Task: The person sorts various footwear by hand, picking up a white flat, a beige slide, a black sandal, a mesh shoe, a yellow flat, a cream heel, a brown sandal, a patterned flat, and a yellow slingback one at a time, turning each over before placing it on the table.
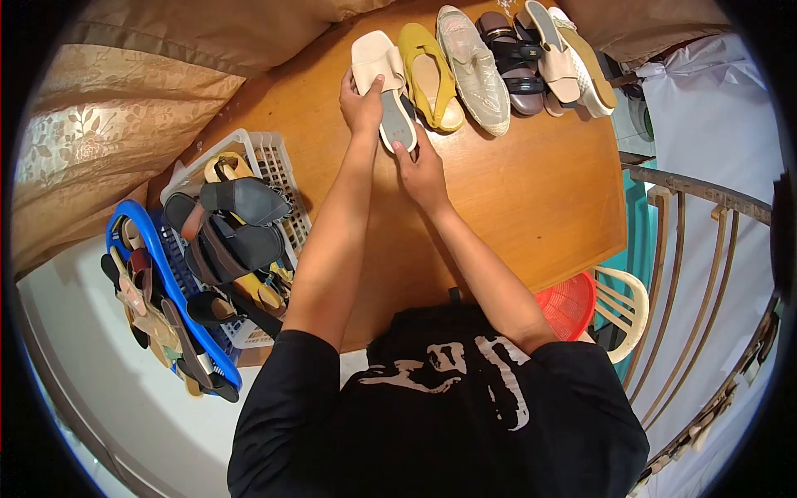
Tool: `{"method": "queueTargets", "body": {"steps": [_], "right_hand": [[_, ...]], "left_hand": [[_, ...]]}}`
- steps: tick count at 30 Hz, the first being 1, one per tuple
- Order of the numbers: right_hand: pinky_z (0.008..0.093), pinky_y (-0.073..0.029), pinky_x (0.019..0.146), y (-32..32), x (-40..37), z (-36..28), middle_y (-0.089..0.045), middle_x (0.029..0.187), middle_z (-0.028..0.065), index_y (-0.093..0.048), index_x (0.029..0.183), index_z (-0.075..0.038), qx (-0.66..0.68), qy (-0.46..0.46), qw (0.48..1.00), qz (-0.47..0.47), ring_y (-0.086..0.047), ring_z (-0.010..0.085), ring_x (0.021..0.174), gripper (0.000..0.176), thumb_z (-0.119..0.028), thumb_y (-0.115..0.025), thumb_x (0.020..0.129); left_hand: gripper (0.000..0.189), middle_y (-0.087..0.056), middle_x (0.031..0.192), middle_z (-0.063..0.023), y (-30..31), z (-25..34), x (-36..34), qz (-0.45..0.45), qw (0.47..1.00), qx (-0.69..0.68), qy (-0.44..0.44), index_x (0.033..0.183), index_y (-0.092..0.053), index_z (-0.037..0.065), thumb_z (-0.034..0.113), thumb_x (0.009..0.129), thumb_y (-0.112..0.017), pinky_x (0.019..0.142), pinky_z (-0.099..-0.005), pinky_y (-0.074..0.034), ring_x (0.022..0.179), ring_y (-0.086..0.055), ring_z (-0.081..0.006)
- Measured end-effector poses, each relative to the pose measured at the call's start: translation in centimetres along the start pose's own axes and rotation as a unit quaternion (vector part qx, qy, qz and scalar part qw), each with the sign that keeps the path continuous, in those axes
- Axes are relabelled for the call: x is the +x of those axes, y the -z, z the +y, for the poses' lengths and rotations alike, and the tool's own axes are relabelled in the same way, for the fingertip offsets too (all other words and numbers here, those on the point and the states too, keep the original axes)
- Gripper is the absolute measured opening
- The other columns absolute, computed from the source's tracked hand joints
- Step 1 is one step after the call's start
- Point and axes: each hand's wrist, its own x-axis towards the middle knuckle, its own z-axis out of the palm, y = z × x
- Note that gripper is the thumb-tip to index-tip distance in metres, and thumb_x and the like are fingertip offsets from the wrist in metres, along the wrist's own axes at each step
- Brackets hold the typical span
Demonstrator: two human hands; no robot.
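Observation:
Both hands are on a cream slide sandal [398,124] with a grey insole, at the left end of a row of footwear. My left hand [363,106] grips its side near the strap, thumb on top. At the heel end, my right hand [422,168] is closed with the thumb over the edge of the sole. Right beside the slide lies a mustard yellow slingback shoe [448,79]. A pale, shiny closed shoe [473,70] comes after it in the row.
Farther right on the wooden table [515,199] stand black-strapped sandals [521,70], beige slides [558,62] and white wedges [585,70]. A white basket [286,166] full of footwear and a blue-rimmed basket [149,224] are at left. A red basket [569,303] sits on a cream chair [627,303].

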Motion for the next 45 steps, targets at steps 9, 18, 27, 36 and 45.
{"method": "queueTargets", "body": {"steps": [9,18,27,36,45], "right_hand": [[0.0293,-0.047,0.095,2.2,-2.7,-4.0,-0.059,0.135,0.0171,-0.039,0.152,-0.001,-0.180,-0.032,0.982,-0.046,-0.059,0.0165,0.113,0.072,-0.017,-0.075,0.091],[0.0402,-0.040,0.116,3.6,-11.0,-7.8,-0.020,0.165,0.0240,-0.040,0.154,-0.007,-0.086,-0.106,0.977,-0.161,-0.033,0.0326,0.149,0.078,-0.011,-0.077,0.086],[0.0417,-0.044,0.112,3.8,-21.9,-10.1,-0.030,0.164,0.0179,-0.048,0.150,-0.013,-0.103,-0.093,0.951,-0.277,-0.039,0.0313,0.147,0.070,-0.016,-0.078,0.088],[0.0400,-0.050,0.107,0.7,-28.0,-10.4,-0.040,0.158,0.0210,-0.056,0.141,-0.004,-0.095,-0.061,0.937,-0.331,-0.050,0.0316,0.138,0.058,-0.015,-0.077,0.087],[0.0410,-0.048,0.108,-5.9,-32.3,-11.6,-0.044,0.154,0.0201,-0.059,0.137,-0.003,-0.086,-0.040,0.931,-0.352,-0.050,0.0312,0.137,0.053,-0.015,-0.076,0.088]], "left_hand": [[0.084,-0.052,0.145,-0.0282,2.6,1.0,-3.1,-0.065,0.993,-0.058,0.078,0.151,-0.036,-0.011,0.027,0.090,-0.079,0.111,-0.0369,-0.040,0.133,-0.053,-0.0306],[0.065,-0.020,0.166,-0.0233,10.0,3.8,-19.6,-0.149,0.985,-0.051,0.065,0.147,-0.045,-0.007,0.030,0.099,-0.068,0.121,-0.0389,-0.028,0.153,-0.023,-0.0316],[0.047,-0.020,0.168,-0.0194,20.7,5.8,-32.5,-0.160,0.986,-0.039,0.032,0.144,-0.055,0.001,0.026,0.104,-0.060,0.119,-0.0397,-0.031,0.153,-0.025,-0.0296],[0.042,-0.041,0.159,-0.0155,28.8,6.4,-39.3,-0.103,0.991,-0.073,0.038,0.140,-0.059,0.000,0.025,0.105,-0.058,0.113,-0.0373,-0.037,0.143,-0.043,-0.0244],[0.039,-0.061,0.139,-0.0078,37.0,8.2,-39.7,-0.097,0.989,-0.094,0.054,0.138,-0.061,0.003,0.026,0.108,-0.054,0.101,-0.0306,-0.050,0.125,-0.059,-0.0179]]}}
